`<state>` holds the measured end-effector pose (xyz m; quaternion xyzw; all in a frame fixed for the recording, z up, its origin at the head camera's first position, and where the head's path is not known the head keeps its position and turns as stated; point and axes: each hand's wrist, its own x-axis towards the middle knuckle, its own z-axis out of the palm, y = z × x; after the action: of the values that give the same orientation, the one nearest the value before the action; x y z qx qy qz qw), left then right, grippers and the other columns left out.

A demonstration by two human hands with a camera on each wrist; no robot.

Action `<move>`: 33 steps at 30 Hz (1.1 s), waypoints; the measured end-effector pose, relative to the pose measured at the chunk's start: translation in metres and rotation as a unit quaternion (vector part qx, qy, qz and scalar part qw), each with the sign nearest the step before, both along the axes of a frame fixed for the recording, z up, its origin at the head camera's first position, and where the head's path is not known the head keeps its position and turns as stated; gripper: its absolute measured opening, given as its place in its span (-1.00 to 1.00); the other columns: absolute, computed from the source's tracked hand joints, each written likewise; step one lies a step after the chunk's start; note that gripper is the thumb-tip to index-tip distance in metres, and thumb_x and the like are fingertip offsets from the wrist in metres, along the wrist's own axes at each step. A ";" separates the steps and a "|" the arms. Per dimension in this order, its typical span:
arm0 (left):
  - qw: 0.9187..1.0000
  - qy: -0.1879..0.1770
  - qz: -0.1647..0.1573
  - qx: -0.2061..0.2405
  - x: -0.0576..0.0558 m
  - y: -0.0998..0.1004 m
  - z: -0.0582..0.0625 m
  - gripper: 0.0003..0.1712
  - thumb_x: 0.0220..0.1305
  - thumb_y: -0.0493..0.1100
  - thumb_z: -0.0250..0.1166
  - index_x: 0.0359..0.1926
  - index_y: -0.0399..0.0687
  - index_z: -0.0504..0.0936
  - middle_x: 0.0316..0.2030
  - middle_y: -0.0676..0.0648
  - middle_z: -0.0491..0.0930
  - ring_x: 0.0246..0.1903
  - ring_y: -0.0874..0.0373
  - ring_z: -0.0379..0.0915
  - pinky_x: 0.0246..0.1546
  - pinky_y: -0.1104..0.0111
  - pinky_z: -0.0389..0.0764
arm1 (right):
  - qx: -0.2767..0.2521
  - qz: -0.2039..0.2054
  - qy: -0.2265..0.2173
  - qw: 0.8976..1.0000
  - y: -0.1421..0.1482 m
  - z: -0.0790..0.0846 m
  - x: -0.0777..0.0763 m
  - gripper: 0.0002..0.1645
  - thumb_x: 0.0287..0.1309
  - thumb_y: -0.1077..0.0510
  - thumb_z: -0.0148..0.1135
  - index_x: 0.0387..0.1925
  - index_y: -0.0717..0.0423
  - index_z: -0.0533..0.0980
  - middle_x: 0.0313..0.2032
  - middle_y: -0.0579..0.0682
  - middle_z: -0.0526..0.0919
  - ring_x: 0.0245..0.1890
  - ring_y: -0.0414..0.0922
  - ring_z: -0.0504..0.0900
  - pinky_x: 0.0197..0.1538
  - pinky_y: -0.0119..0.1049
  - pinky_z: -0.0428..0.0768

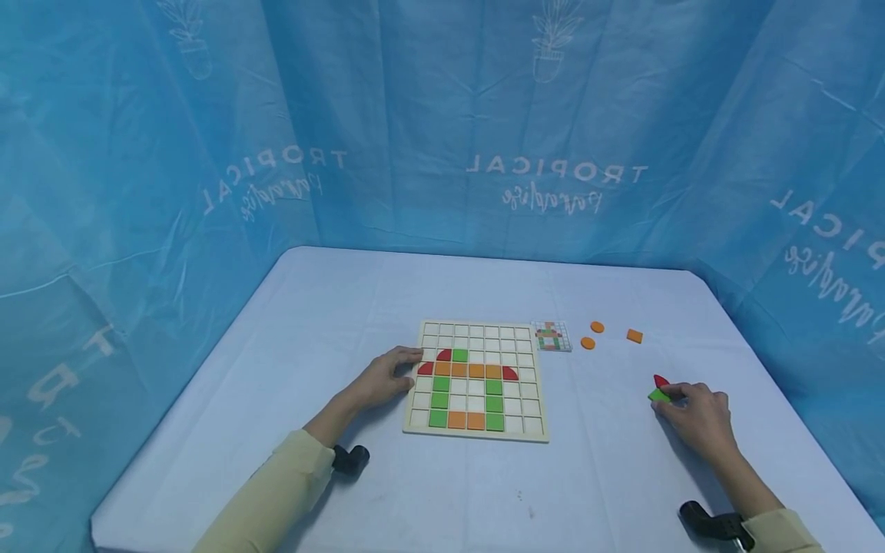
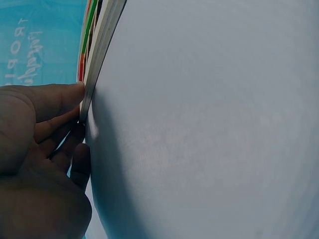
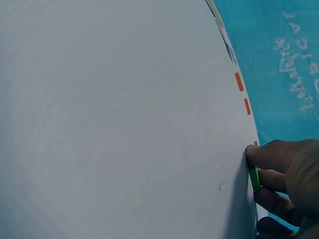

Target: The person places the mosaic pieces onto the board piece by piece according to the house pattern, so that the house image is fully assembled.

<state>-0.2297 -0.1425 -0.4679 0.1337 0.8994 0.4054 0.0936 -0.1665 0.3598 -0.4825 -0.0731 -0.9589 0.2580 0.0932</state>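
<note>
A pale gridded board (image 1: 505,440) lies on the table with green and orange square tiles and red quarter-round tiles set in its cells. My left hand (image 1: 382,379) touches the board's left edge, fingers and thumb spread apart; the left wrist view shows the thumb (image 2: 60,99) against that edge. Off to the right, my right hand (image 1: 700,418) pinches a green tile (image 1: 658,395) between thumb and fingers at the tabletop. Part of this tile (image 3: 254,177) shows between the fingertips in the right wrist view. Just beyond it is a red tile (image 1: 661,380), partly hidden.
A small pattern card (image 1: 553,338) lies against the board's upper right side. Right of it are two orange round tiles (image 1: 588,343) and an orange square tile (image 1: 634,336). A blue printed curtain (image 1: 429,115) surrounds the white-covered table (image 1: 332,299).
</note>
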 end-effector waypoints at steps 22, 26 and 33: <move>1.000 -0.003 0.005 -0.006 0.000 0.000 -0.001 -0.41 0.20 -0.34 0.30 0.28 -0.15 0.45 0.30 -0.06 0.33 0.38 -0.04 0.04 0.36 0.06 0.09 | -0.039 0.094 0.034 0.994 -0.044 0.017 -0.016 -0.63 0.10 0.27 0.30 -0.06 0.40 0.58 -0.14 0.28 0.61 -0.08 0.16 0.41 -0.09 0.10 0.40; 1.000 -0.005 0.008 -0.004 0.000 0.000 0.000 -0.41 0.20 -0.34 0.30 0.28 -0.15 0.44 0.30 -0.06 0.34 0.39 -0.04 0.03 0.36 0.06 0.09 | -0.050 0.112 0.015 0.992 -0.077 0.025 -0.028 -0.62 0.10 0.22 0.34 -0.05 0.33 0.60 -0.14 0.20 0.61 -0.07 0.10 0.35 -0.09 0.02 0.40; 1.000 -0.003 0.004 -0.005 0.000 0.000 -0.001 -0.40 0.19 -0.36 0.29 0.28 -0.14 0.44 0.30 -0.06 0.34 0.39 -0.03 0.03 0.35 0.07 0.10 | -0.075 0.145 0.033 0.986 -0.136 0.028 -0.044 -0.67 0.02 0.23 0.41 -0.12 0.25 0.65 -0.18 0.09 0.64 -0.09 0.03 0.35 -0.05 0.00 0.43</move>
<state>-0.2299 -0.1426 -0.4686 0.1285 0.9017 0.4016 0.0950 -0.2110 0.2236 -0.4548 0.0690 -0.9335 0.3425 0.0810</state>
